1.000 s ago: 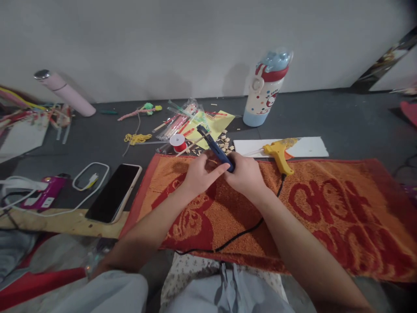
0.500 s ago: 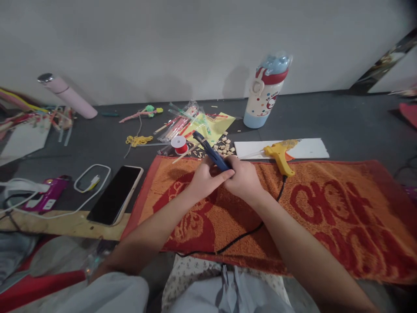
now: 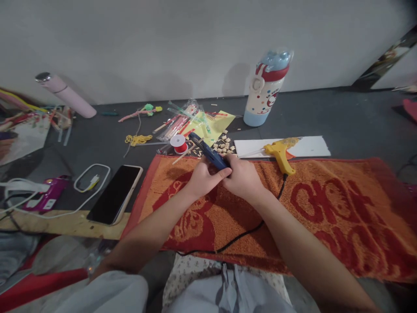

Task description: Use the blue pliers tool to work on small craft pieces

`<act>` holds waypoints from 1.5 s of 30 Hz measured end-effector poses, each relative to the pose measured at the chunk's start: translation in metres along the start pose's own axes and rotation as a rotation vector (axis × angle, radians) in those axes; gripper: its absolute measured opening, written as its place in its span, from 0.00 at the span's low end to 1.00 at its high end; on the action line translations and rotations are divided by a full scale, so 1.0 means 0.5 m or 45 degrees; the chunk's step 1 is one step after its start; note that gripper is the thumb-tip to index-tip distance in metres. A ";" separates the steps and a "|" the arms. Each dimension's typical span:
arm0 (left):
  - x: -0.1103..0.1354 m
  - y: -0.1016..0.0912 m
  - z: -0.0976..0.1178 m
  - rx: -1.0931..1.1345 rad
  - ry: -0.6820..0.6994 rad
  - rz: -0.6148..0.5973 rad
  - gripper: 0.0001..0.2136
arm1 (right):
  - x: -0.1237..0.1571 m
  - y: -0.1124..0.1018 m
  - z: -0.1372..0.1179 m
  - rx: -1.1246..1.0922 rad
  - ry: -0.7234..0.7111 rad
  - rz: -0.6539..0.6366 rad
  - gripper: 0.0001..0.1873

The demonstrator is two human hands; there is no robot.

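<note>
Both my hands meet over the near edge of the orange towel (image 3: 260, 191). My left hand (image 3: 205, 176) is closed around the left side of a long dark blue hand tool (image 3: 211, 153); its exact kind is unclear. My right hand (image 3: 243, 178) wraps the near end of the same tool, fingers largely hidden. The tool slants up and left, and a thin wooden stick (image 3: 185, 154) crosses at its far end. Beyond it lie small cut wood pieces (image 3: 224, 144), a red ribbon spool (image 3: 179, 143) and a yellow sheet (image 3: 218, 124).
A yellow glue gun (image 3: 280, 152) rests over a white board (image 3: 312, 147), its black cord crossing the towel. A bottle (image 3: 265, 91) stands behind. Leftward are a phone (image 3: 115, 195), white cable (image 3: 109, 178), pink flask (image 3: 70, 95) and yellow yarn (image 3: 138, 140). What looks like another person's hand shows far left.
The far end of the blue tool has tipped slightly left and down. My hands keep their grip. At the far left edge, a hand-like shape has come into view.
</note>
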State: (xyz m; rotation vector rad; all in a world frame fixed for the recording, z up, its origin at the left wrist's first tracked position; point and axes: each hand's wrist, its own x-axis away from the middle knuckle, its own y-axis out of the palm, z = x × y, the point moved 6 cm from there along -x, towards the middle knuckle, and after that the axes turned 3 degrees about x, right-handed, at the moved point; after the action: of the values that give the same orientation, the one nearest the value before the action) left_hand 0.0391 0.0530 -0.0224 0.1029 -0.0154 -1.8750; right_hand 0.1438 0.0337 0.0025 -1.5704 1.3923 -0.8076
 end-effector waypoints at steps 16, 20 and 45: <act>-0.007 -0.022 0.008 0.050 -0.068 -0.086 0.28 | -0.003 -0.006 0.002 -0.626 -0.201 -0.195 0.29; -0.007 -0.024 0.018 0.028 -0.058 -0.153 0.27 | -0.007 -0.001 0.011 -0.780 -0.198 -0.259 0.35; -0.009 -0.031 0.014 0.133 0.003 -0.045 0.27 | -0.006 0.015 0.005 -1.100 -0.232 -0.330 0.30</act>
State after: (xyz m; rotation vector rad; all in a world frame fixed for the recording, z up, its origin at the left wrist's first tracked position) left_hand 0.0253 0.0617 -0.0159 0.1778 -0.1107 -1.9096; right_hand 0.1424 0.0372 -0.0053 -2.4448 1.5046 -0.1627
